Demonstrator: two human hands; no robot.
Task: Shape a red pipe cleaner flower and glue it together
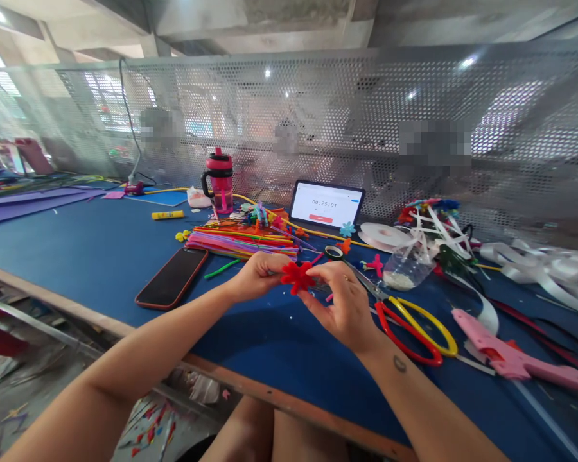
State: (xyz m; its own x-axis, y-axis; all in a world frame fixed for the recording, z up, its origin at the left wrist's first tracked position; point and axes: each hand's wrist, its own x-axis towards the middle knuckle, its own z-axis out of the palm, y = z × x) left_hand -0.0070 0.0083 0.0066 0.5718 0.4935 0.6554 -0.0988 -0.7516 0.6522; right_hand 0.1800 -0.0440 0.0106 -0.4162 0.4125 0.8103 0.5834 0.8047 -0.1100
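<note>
A red fuzzy pipe-cleaner flower [297, 277] is held up over the blue table, between both hands. My left hand [257, 276] pinches its left side with thumb and fingers. On its right side, my right hand [343, 298] grips the petals between thumb and index finger. Behind the hands lies a bundle of coloured pipe cleaners [243, 242]. Close to my right hand are scissors [409, 327] with one red and one yellow handle, and a roll of dark tape [334, 252]. A pink pipe-cleaner flower [376, 265] rests just beyond the scissors.
A phone [172, 278] lies left of my hands. Farther back stand a pink bottle [220, 183] and a tablet [326, 204] showing a timer. A pink glue gun [517, 353], a ribbon spool [383, 236] and loose white ribbon [539, 269] occupy the right. A perforated metal screen [250, 115] borders the back.
</note>
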